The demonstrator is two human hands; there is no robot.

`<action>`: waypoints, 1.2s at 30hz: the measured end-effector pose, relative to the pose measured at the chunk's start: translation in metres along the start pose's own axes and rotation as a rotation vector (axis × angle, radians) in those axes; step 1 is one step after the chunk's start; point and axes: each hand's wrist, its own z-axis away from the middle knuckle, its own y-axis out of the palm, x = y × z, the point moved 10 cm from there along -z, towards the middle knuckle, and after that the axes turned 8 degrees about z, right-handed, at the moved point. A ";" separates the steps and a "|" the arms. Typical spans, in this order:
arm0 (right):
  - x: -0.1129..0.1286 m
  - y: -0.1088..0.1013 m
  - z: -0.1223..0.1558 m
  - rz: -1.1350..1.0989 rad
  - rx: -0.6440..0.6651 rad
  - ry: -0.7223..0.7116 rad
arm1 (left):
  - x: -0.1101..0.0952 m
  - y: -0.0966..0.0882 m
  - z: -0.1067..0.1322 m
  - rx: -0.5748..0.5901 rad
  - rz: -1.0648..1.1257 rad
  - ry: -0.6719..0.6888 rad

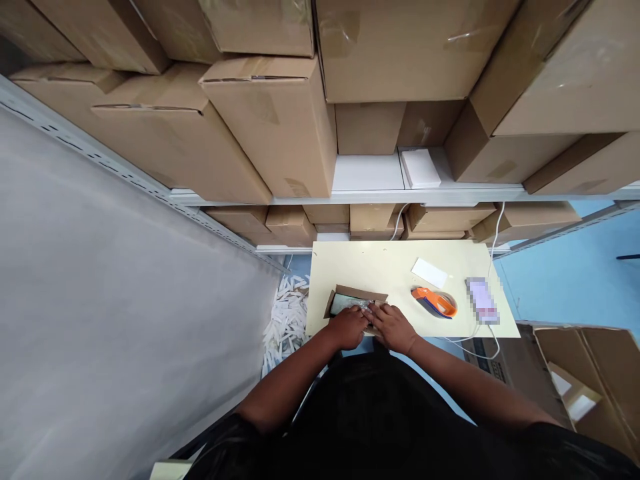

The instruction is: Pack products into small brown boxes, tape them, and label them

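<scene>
A small open cardboard box lies at the near left of the pale yellow table, its flaps spread. Inside is a package in clear plastic, partly greenish; what it wraps I cannot make out. My left hand has its fingers closed on the crinkled plastic at the middle of the box. Beside it, almost touching, my right hand also has its fingers closed on the plastic, at the box's right end. Both hands hide the near side of the box.
An orange tape dispenser, a white card or flat box and a blurred phone with a white cable are on the table. Cartons fill the shelves behind. White scraps litter the floor at left; an open carton stands right.
</scene>
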 end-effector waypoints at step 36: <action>-0.044 0.001 0.008 -0.393 -0.302 0.523 | 0.070 -0.035 0.016 -0.274 0.068 -0.230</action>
